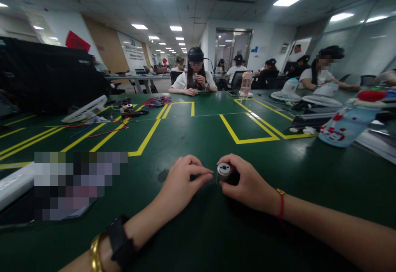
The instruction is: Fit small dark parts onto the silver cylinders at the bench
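Note:
A small metal cylinder that looks like an electric motor (224, 170) stands upright on the green table, its silver end face with dark holes turned up. My right hand (244, 181) is closed around its right side, with thumb and fingers curved about it. Just left of the motor is my left hand (185, 177), apart from it, with thumb and index fingertips pressed together and pointing right. Whatever may be in that pinch is hidden or too small to name.
Yellow tape lines mark the green table (192, 230). A blue bottle with a red top (346, 123) stands at right, white fans (287, 90) behind it. Loose wires (157, 101) and a white fan (86, 110) lie back left. Another person (193, 78) sits opposite.

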Tool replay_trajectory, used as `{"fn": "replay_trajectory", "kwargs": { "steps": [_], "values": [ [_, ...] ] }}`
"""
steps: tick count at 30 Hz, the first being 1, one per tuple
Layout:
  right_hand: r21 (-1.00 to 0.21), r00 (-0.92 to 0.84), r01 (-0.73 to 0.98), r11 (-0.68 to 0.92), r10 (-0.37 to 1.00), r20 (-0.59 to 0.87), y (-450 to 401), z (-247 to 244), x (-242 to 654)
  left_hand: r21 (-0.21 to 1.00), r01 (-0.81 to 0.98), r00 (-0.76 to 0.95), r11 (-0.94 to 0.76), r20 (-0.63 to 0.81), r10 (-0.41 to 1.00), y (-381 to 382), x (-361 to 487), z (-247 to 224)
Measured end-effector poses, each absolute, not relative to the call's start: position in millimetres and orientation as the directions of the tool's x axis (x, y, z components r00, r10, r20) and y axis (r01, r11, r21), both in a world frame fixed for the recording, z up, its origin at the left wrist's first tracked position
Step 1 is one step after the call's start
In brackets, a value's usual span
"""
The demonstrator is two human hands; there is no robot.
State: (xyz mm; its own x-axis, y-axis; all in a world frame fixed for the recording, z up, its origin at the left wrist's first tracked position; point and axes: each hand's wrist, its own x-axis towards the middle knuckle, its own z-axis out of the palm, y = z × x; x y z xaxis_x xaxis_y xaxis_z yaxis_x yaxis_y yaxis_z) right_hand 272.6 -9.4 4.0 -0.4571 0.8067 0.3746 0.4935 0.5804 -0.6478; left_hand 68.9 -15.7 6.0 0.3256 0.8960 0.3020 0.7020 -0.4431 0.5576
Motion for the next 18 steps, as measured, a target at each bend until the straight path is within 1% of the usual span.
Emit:
{"fn": "replay_trajectory", "kwargs": {
  "steps": [2,4,6,9,11,13,15,17,18],
  "values": [
    [-0.640,-0.455,0.501,0.582,0.807,0.377,-10.6,2.6,272.0,0.502,0.734,0.371,-0.458,0.268,0.889,-16.0,72.9,-0.7],
    [-0.631,-0.453,0.516,0.579,0.810,0.373,-10.5,4.9,272.1,0.503,0.738,0.375,-0.450,0.249,0.893,-16.4,74.2,-2.2],
    [-0.623,-0.425,0.564,0.543,0.837,0.345,-6.0,13.9,277.1,0.573,0.710,0.334,-0.409,0.238,0.912,-16.0,69.1,1.0],
    [-0.587,-0.294,0.714,0.382,0.924,0.244,14.4,38.0,303.0,0.682,0.667,0.213,-0.298,0.209,0.955,-11.9,49.1,8.5],
    [-0.500,-0.179,0.831,0.243,0.968,0.173,36.4,54.0,334.2,0.705,0.674,0.110,-0.219,0.198,0.974,-6.7,32.8,10.9],
    [-0.359,-0.079,0.926,0.116,0.990,0.115,60.5,63.1,372.7,0.727,0.673,0.004,-0.136,0.179,0.984,-0.8,20.2,9.6],
    [-0.225,0.003,0.974,0.002,1.000,0.023,81.7,64.1,410.5,0.749,0.657,-0.059,-0.085,0.164,0.985,4.1,14.2,6.2],
    [-0.139,0.065,0.987,-0.077,0.994,-0.086,95.9,60.5,438.2,0.757,0.649,-0.073,-0.078,0.164,0.984,6.7,14.2,2.9],
    [-0.113,0.078,0.989,-0.091,0.990,-0.114,99.5,58.8,445.6,0.753,0.653,-0.066,-0.084,0.167,0.984,7.1,15.7,1.7]
  ]
}}
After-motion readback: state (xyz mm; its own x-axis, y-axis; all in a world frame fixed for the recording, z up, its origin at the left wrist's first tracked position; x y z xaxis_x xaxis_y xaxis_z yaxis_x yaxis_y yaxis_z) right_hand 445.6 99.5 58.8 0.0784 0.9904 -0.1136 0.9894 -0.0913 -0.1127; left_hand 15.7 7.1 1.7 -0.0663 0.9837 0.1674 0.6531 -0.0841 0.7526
